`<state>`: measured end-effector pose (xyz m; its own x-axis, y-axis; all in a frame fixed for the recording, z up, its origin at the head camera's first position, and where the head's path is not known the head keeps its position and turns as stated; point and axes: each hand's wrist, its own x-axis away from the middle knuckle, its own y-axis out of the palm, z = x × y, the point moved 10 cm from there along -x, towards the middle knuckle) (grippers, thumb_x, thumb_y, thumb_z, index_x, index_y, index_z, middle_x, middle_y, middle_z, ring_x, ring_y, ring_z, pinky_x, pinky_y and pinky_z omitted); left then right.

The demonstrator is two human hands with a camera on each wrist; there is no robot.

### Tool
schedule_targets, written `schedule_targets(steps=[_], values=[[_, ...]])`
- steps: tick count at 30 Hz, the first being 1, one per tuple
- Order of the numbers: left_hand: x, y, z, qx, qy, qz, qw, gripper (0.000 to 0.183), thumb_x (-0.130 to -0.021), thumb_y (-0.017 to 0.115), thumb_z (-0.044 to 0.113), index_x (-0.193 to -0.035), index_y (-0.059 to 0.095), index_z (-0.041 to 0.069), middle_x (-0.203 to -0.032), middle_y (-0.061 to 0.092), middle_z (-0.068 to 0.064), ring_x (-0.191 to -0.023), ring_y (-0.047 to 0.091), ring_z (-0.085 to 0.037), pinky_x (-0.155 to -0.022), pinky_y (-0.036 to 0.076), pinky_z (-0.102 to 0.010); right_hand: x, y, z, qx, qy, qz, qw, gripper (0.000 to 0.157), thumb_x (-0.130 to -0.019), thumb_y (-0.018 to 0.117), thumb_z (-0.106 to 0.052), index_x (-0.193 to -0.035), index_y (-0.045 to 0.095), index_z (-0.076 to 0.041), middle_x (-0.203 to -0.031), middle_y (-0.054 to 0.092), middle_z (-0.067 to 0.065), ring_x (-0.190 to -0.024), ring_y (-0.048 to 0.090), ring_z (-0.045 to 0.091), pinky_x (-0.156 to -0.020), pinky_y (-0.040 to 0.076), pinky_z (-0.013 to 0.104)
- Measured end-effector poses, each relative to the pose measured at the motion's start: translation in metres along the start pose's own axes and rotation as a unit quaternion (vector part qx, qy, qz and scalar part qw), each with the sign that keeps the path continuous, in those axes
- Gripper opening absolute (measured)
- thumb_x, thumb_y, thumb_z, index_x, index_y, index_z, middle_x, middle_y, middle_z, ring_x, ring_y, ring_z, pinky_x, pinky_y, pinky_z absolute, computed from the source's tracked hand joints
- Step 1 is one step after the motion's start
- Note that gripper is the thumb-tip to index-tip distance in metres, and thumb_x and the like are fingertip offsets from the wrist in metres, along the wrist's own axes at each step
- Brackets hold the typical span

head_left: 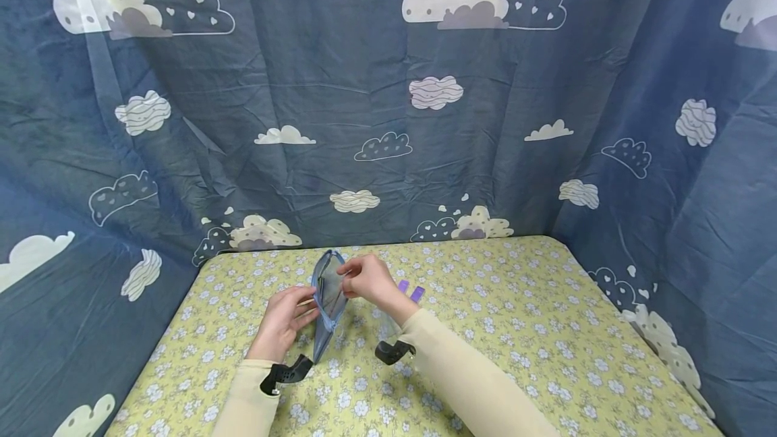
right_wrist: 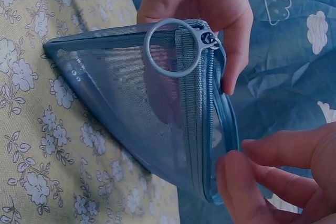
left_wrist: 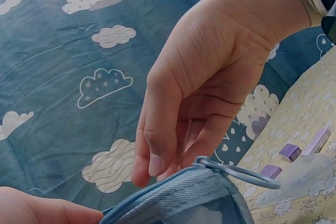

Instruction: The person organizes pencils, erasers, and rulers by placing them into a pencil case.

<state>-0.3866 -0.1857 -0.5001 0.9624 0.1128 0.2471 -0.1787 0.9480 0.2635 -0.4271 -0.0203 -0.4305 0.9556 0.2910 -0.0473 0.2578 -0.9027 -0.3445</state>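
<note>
A blue mesh zipper pouch [head_left: 332,302] stands unzipped and upright between the two hands, its mouth spread. My left hand [head_left: 284,321] holds it from the left, thumb at the rim and fingers along the outside. At the opposite rim my right hand [head_left: 367,280] pinches the edge of the mouth between thumb and forefinger. The right wrist view shows the zip with its large ring pull [right_wrist: 173,48] hanging over the mesh, and the left hand [right_wrist: 197,3] behind it. A dark strip shows inside the pouch in the head view.
To the right of the pouch, partly behind the right forearm, lie small purple blocks [left_wrist: 290,152] beside a clear plastic sheet or bag [left_wrist: 299,182]. A yellow flowered cloth [head_left: 516,329] covers the table. Dark blue cloud-print curtains [head_left: 340,100] hang at the back and sides.
</note>
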Motion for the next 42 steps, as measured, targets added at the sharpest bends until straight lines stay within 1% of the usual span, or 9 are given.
schedule_targets(steps=[8, 11, 15, 20, 23, 30, 35, 40, 42], values=[[-0.002, 0.001, 0.000, 0.011, -0.004, 0.005, 0.9999, 0.035, -0.081, 0.067, 0.017, -0.107, 0.056, -0.003, -0.105, 0.054, -0.015, -0.105, 0.053, -0.036, -0.082, 0.049, -0.040, 0.005, -0.013, -0.005, 0.020, -0.009, -0.003, 1.000, 0.024, -0.077, 0.066, -0.003, -0.098, 0.068, -0.015, -0.082, 0.064, 0.006, -0.066, 0.064, 0.021, -0.056, 0.054, 0.031], [-0.001, 0.000, 0.001, 0.017, -0.004, 0.007, 0.9998, 0.032, -0.081, 0.067, 0.015, -0.105, 0.057, -0.003, -0.105, 0.054, -0.015, -0.106, 0.052, -0.037, -0.081, 0.049, -0.040, 0.006, -0.020, -0.006, 0.015, -0.010, -0.004, 1.000, 0.025, -0.078, 0.067, -0.005, -0.101, 0.067, -0.013, -0.084, 0.063, 0.006, -0.069, 0.063, 0.020, -0.060, 0.054, 0.033], [0.001, 0.001, 0.001, 0.015, -0.003, 0.003, 0.9999, 0.032, -0.082, 0.065, 0.016, -0.107, 0.057, -0.002, -0.106, 0.053, -0.015, -0.105, 0.052, -0.036, -0.082, 0.049, -0.040, 0.007, -0.029, -0.006, 0.005, -0.008, -0.001, 1.000, 0.027, -0.079, 0.068, -0.006, -0.105, 0.066, -0.011, -0.087, 0.064, 0.008, -0.075, 0.063, 0.024, -0.063, 0.054, 0.035], [0.004, 0.002, 0.002, 0.010, 0.001, -0.006, 0.9999, 0.036, -0.084, 0.064, 0.017, -0.113, 0.055, -0.003, -0.106, 0.052, -0.013, -0.104, 0.052, -0.034, -0.085, 0.047, -0.040, 0.007, -0.040, -0.002, 0.015, -0.007, 0.009, 1.000, 0.026, -0.078, 0.069, -0.008, -0.102, 0.067, -0.017, -0.088, 0.065, 0.007, -0.078, 0.064, 0.024, -0.063, 0.054, 0.033], [0.004, 0.003, 0.002, 0.009, 0.001, -0.011, 0.9999, 0.038, -0.084, 0.063, 0.017, -0.115, 0.054, -0.003, -0.106, 0.051, -0.013, -0.105, 0.051, -0.035, -0.085, 0.047, -0.040, 0.006, -0.046, 0.004, 0.027, -0.003, 0.015, 1.000, 0.025, -0.078, 0.070, -0.009, -0.101, 0.067, -0.017, -0.087, 0.065, 0.006, -0.075, 0.064, 0.020, -0.063, 0.054, 0.034], [0.001, 0.002, -0.001, 0.025, -0.002, -0.007, 0.9997, 0.034, -0.081, 0.066, 0.015, -0.108, 0.056, -0.002, -0.102, 0.053, -0.012, -0.106, 0.050, -0.037, -0.083, 0.048, -0.040, 0.007, -0.056, 0.027, 0.046, 0.015, 0.026, 0.998, 0.025, -0.077, 0.069, -0.007, -0.101, 0.067, -0.014, -0.086, 0.064, 0.008, -0.080, 0.063, 0.030, -0.064, 0.054, 0.037], [0.001, 0.002, -0.001, 0.025, -0.002, -0.009, 0.9996, 0.033, -0.081, 0.066, 0.016, -0.107, 0.056, -0.002, -0.102, 0.054, -0.012, -0.104, 0.051, -0.036, -0.083, 0.048, -0.040, 0.007, -0.063, 0.045, 0.077, 0.016, 0.029, 0.996, 0.025, -0.076, 0.069, -0.005, -0.100, 0.067, -0.013, -0.082, 0.065, 0.007, -0.075, 0.063, 0.032, -0.058, 0.052, 0.033], [0.002, 0.002, -0.001, 0.026, -0.003, -0.013, 0.9996, 0.034, -0.082, 0.066, 0.016, -0.109, 0.056, -0.002, -0.103, 0.053, -0.012, -0.107, 0.050, -0.037, -0.083, 0.048, -0.040, 0.010, -0.068, 0.058, 0.122, 0.016, 0.041, 0.992, 0.026, -0.072, 0.070, -0.005, -0.097, 0.068, -0.014, -0.078, 0.065, 0.004, -0.065, 0.060, 0.020, -0.054, 0.049, 0.029], [0.002, 0.003, 0.000, 0.028, -0.003, -0.015, 0.9995, 0.034, -0.082, 0.066, 0.017, -0.108, 0.055, -0.002, -0.104, 0.052, -0.013, -0.108, 0.049, -0.038, -0.084, 0.048, -0.040, 0.010, -0.070, 0.062, 0.140, 0.009, 0.046, 0.989, 0.027, -0.071, 0.070, -0.006, -0.097, 0.068, -0.014, -0.077, 0.064, 0.003, -0.066, 0.059, 0.015, -0.055, 0.049, 0.029]])
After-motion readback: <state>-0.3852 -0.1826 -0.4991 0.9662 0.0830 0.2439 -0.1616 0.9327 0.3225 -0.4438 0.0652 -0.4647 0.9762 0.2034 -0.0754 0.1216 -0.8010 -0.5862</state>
